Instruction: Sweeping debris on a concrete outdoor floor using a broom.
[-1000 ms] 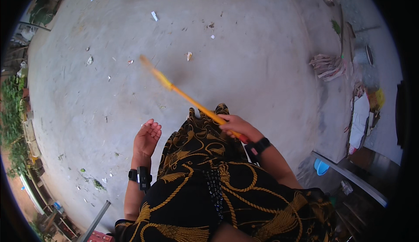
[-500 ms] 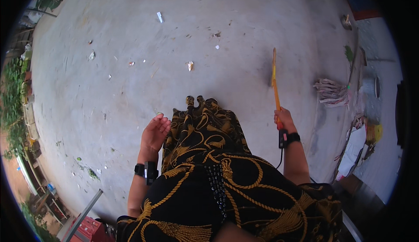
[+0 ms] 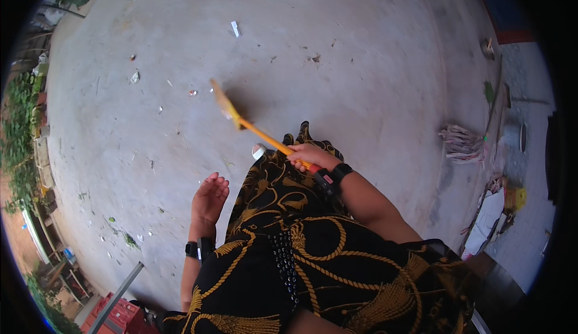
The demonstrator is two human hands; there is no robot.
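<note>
My right hand (image 3: 308, 156) is closed round the orange handle of a broom (image 3: 271, 139), in front of my black and gold patterned dress (image 3: 289, 195). The broom slants up and to the left, its yellow head blurred by motion over the concrete floor (image 3: 373, 51). Beside the head lie small litter scraps (image 3: 192, 92). My left hand (image 3: 211, 197) hangs beside the dress with loosely curled fingers and nothing in it. A small white rounded thing (image 3: 258, 151) shows at the dress's edge; I cannot tell what it is.
White paper scraps (image 3: 235, 29), a crumpled wrapper (image 3: 134, 77) and green leaf bits (image 3: 130, 240) are scattered about. A mop (image 3: 462, 144) lies along the right side, near a metal bucket (image 3: 515, 138). A red crate (image 3: 120, 317) stands at lower left; plants (image 3: 21, 135) line the left edge.
My right hand has swung the broom from the right across to the left, in front of my body. The left hand has sunk slightly. The white rounded thing has come into view.
</note>
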